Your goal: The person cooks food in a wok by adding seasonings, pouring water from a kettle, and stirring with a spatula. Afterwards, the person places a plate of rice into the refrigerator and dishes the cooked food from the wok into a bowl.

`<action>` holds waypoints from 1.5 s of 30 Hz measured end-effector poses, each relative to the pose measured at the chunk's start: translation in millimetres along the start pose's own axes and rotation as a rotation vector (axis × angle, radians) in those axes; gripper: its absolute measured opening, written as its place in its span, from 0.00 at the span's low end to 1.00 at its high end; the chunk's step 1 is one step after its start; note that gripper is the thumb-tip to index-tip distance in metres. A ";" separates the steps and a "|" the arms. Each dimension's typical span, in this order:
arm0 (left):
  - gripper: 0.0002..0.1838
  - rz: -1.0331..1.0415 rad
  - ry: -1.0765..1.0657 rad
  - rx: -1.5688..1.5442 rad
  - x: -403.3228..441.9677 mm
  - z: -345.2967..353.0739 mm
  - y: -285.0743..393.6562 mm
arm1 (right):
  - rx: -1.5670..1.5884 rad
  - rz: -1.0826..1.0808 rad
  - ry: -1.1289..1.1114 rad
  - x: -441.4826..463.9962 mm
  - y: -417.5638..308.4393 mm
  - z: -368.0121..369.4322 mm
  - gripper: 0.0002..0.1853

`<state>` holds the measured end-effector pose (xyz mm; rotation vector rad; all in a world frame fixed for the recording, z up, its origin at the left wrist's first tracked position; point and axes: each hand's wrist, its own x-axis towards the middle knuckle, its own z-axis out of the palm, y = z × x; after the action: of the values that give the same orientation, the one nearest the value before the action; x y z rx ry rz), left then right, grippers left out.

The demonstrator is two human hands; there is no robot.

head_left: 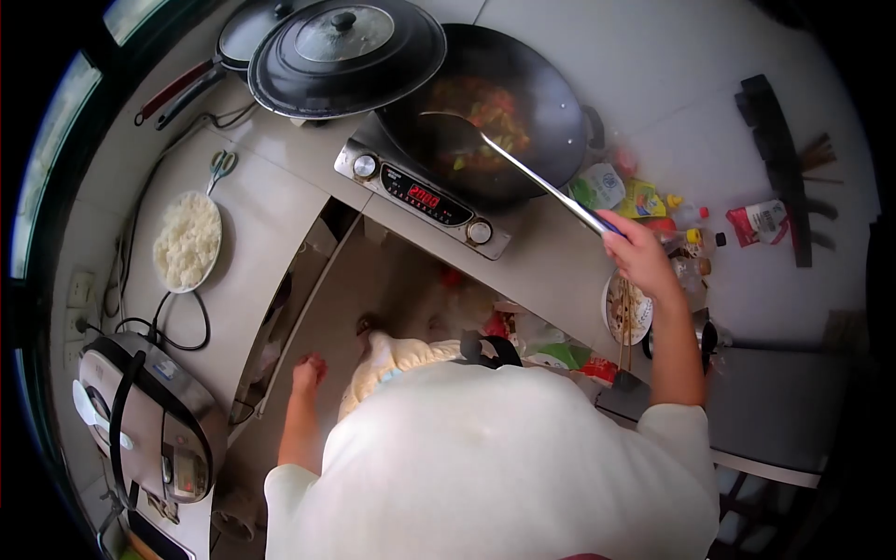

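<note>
My right hand (639, 254) is wrapped around the handle of a long metal wok spatula (546, 184). The spatula's head reaches down into a dark wok (551, 103), where chopped red and green food (485, 107) lies in a light haze of steam. Beneath the wok is an induction cooker (420, 196) with a lit red display and two knobs. My left hand (310, 371) hangs low beside my body, fingers curled in, with no object visible in it. It touches nothing on the counter.
Left of the wok rests a large black lid (345, 56). A plate of rice (187, 243), scissors (222, 165) and a rice cooker (154, 420) stand on the left counter. Bottles and packets (644, 198) crowd the right, near a bowl with chopsticks (627, 308) and a knife rack (779, 159).
</note>
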<state>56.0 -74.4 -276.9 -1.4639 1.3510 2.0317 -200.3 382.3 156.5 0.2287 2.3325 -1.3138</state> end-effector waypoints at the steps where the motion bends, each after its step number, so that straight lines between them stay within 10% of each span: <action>1: 0.14 -0.005 -0.006 0.007 0.0 -1.4 0.7 | -0.076 -0.010 0.045 9.5 4.5 2.7 0.20; 12: 0.11 0.002 -0.019 0.030 -1.8 -11.8 6.2 | -0.889 -0.831 0.655 48.6 66.5 -42.3 0.22; 22: 0.08 0.155 -0.297 0.062 10.1 -12.7 21.6 | -0.687 -0.795 0.832 56.0 92.0 -73.5 0.21; 28: 0.11 0.134 -0.268 0.304 43.0 -37.0 6.1 | -0.578 -0.261 1.068 -58.4 206.0 -131.3 0.11; 34: 0.10 0.048 -0.364 0.321 -8.2 35.3 47.9 | -0.618 0.174 0.873 -128.5 319.5 -119.6 0.19; 36: 0.09 0.077 -0.262 0.333 -35.1 83.3 65.5 | -0.423 0.248 0.879 -136.0 352.4 -106.0 0.36; 45: 0.07 0.078 -0.243 0.520 -81.2 189.4 91.5 | -0.290 -0.152 0.795 -108.3 364.2 -37.7 0.38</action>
<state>-81.1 54.3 -152.5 -0.9210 1.6791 1.6526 13.4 616.0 -56.7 0.5719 3.2208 -1.0355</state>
